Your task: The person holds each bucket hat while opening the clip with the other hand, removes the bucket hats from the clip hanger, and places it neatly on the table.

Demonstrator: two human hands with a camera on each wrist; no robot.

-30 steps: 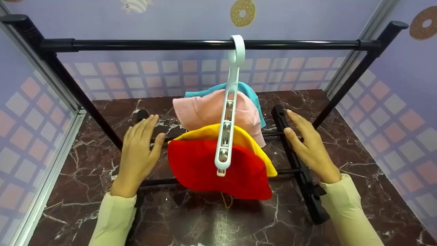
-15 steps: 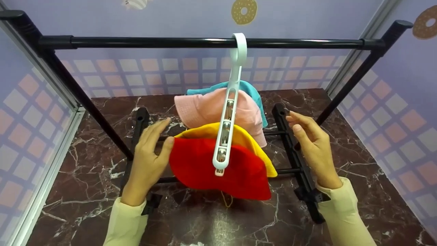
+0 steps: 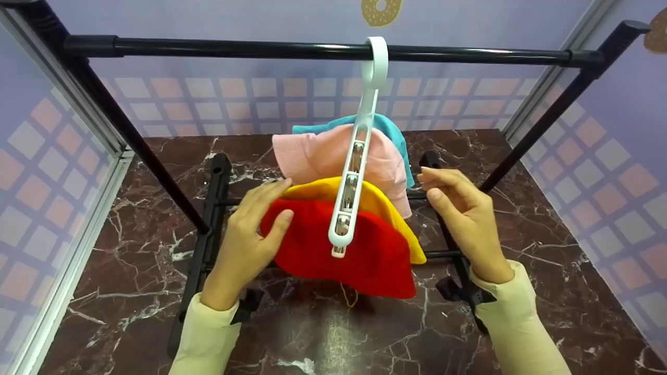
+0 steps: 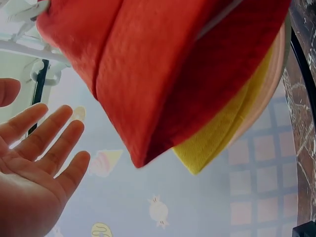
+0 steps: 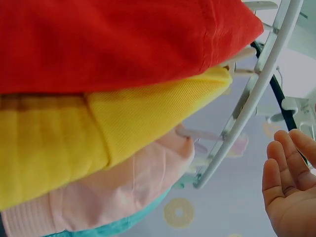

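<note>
Well, red hat (image 3: 310, 245) overlaps yellow hat (image 5: 94, 138) — hanger (image 3: 368, 107) above; rack (image 3: 234, 48) around

The person's two forearms (image 3: 523, 323) reach forward in long pale sleeves (image 3: 206, 336), well apart from each other, and from here I see a bare wrist (image 3: 222, 291) emerge from each cuff (image 3: 513, 271). The left hand (image 3: 249, 244) tilts inward, fingers (image 3: 262, 198) nearly straight and slightly spread, aimed ahead and toward the other hand, its thumb (image 3: 279, 227) standing off on the inner side. The right hand (image 3: 471, 224) faces it, palm (image 5: 298, 212) turned inward, fingers gently bent, thumb set apart just below them
</note>
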